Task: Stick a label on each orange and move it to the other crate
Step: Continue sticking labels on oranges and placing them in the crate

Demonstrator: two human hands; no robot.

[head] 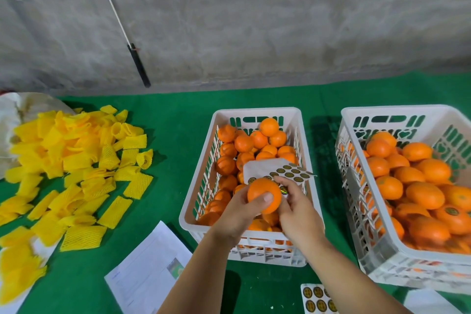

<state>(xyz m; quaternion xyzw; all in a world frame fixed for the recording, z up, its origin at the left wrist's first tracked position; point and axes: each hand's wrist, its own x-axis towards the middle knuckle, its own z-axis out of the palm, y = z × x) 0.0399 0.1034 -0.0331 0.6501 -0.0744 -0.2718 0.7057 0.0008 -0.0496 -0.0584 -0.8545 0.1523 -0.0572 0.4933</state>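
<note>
Head view, left crate (300, 120) and right crate (349, 120) hold oranges (428, 171), seemingly labelled.

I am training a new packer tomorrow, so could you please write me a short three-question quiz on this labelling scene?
1. True or false: the left hand grips an orange above the middle crate.
2. What lies on the fruit in that crate, just beyond the right hand? A) a sticker sheet B) a knife C) a yellow foam net
3. Fill in: a round label shows on an orange in the ____ crate.

Key: 1 true. 2 A, the sticker sheet; the yellow foam nets lie on the green cloth to the left. 3 right.
</note>
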